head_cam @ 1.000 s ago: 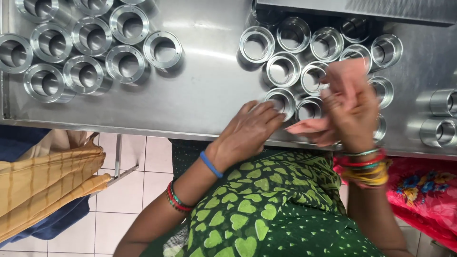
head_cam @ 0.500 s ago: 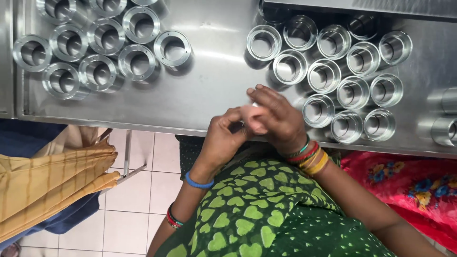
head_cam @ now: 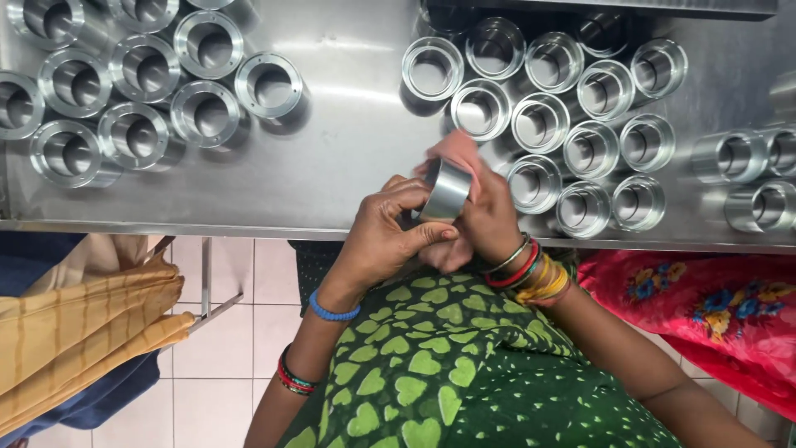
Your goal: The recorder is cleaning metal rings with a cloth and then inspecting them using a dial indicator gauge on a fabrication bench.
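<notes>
Now a metal ring [head_cam: 445, 189] shows between the hands; half a second back they hid it. It's held over the steel table [head_cam: 348, 166] edge: left hand [head_cam: 383, 241] pinches its rim, right hand [head_cam: 485, 220] presses a pink cloth [head_cam: 458, 151] against it. More rings [head_cam: 572, 124] stand clustered just behind; another batch [head_cam: 141, 79] sits far left.

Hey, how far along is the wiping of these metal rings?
Hard to count finished ones: a group of rings stands at the table's left end, and another group stands at the right. In hand: both the left hand and right hand hold one ring against a pink cloth. Which group remains is unclear.
</notes>
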